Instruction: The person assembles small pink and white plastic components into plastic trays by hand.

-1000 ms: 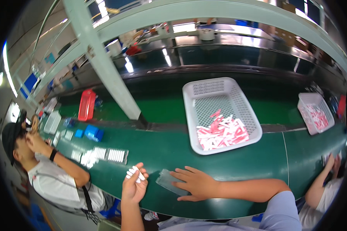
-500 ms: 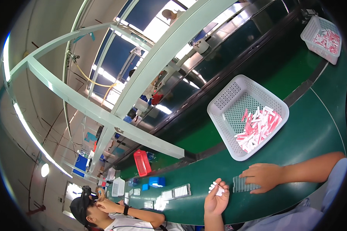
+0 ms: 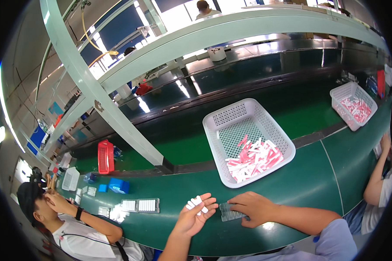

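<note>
My left hand (image 3: 195, 219) is palm up with its fingers curled around several short white sticks (image 3: 197, 205), which lie side by side across the fingers. Just to its right, my right hand (image 3: 253, 209) rests palm down over a clear ribbed plastic tray (image 3: 226, 212) on the green table. The thumb is at the tray's near side and the fingers reach its far side. Part of the tray is hidden under that hand. Beyond both hands stands a light grey perforated basket (image 3: 213, 150) holding a heap of pink and white sticks (image 3: 255, 160).
Another basket of sticks (image 3: 352, 114) stands at far right. Filled trays (image 3: 147, 205), a blue box (image 3: 119, 185) and a red basket (image 3: 105, 157) are on the left. A co-worker (image 3: 80, 226) sits left; another person's arm (image 3: 379, 169) shows right. A metal post (image 3: 126, 130) rises behind.
The whole view has turned and levelled, so the scene sits further left. My left hand still holds the white sticks, and the fingers of my right hand are more bent over the tray.
</note>
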The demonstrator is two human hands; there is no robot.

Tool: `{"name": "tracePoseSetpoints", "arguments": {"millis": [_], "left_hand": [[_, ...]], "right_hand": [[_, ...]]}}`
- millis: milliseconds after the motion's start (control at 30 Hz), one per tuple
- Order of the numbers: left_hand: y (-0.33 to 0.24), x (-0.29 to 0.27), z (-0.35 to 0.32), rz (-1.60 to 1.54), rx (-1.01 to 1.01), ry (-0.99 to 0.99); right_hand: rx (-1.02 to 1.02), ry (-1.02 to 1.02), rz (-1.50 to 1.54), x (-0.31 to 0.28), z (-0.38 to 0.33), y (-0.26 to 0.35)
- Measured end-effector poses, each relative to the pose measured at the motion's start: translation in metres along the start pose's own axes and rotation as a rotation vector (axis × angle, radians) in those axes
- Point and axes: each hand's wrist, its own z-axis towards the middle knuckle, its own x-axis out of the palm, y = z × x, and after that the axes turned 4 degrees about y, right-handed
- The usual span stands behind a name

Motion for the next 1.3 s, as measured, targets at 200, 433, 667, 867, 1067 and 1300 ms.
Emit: {"name": "tracePoseSetpoints", "arguments": {"millis": [200, 433, 667, 867, 1067, 1300], "left_hand": [[0.007, 0.009, 0.025, 0.157, -0.099, -0.021], [0.009, -0.01, 0.016, 0.015, -0.156, 0.002], [0.017, -0.014, 0.018, 0.177, -0.292, 0.012], [0.024, -0.008, 0.014, 0.228, -0.35, 0.018], [0.028, 0.004, 0.012, 0.441, -0.438, 0.139], [0.033, 0.023, 0.004, 0.597, -0.424, 0.282]], "right_hand": [[0.037, -0.024, -0.115, -0.017, -0.002, -0.002], [0.077, 0.009, -0.12, -0.015, 0.003, 0.0], [0.051, -0.046, -0.097, -0.019, 0.01, 0.012], [0.011, -0.18, -0.038, -0.017, 0.009, 0.015], [-0.023, -0.267, 0.047, -0.013, 0.006, 0.017], [0.0, -0.279, 0.113, -0.006, 0.005, 0.015]]}}
